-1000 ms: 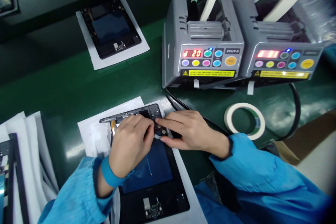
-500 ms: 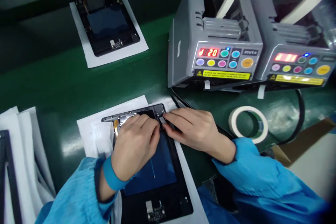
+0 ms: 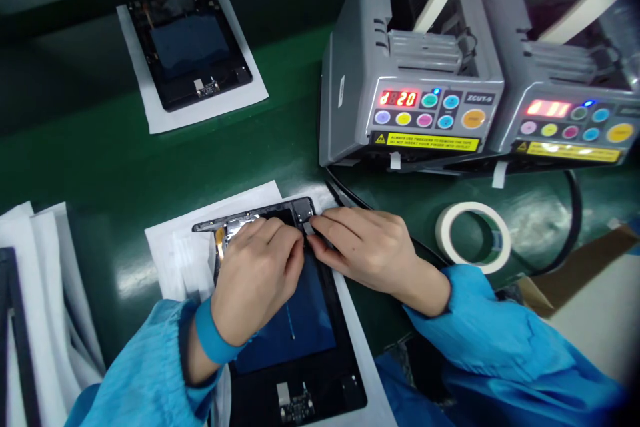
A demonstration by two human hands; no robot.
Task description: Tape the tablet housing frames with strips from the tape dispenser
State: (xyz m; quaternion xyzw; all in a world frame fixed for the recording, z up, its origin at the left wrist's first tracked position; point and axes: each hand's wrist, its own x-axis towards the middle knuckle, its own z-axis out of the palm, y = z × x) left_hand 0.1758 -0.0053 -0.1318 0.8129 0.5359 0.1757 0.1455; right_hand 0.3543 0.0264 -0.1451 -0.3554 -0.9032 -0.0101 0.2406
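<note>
An opened tablet (image 3: 345,353) lies on white sheets in front of me, its inner side up, with a dark blue battery panel and a small circuit board near its lower edge. My right hand (image 3: 367,247) pinches a small grey-white strip of tape (image 3: 307,227) between thumb and forefinger at the tablet's upper right corner. Beside it, my left hand (image 3: 260,280) rests over the tablet's upper part, fingers curled and pressed together. What those fingertips hold, if anything, is hidden. A blue band (image 3: 215,333) circles my left wrist.
Two grey tape dispensers (image 3: 410,80) stand at the back right, short tape ends sticking out in front. A tape roll (image 3: 473,237) lies near my right forearm. Another opened tablet (image 3: 190,47) lies farther back. White sleeves (image 3: 55,293) are at left, a cardboard box (image 3: 575,267) at right.
The farther tablet and its white sheet have shifted left. My hands stay almost in place, with the right fingers still at the tape strip.
</note>
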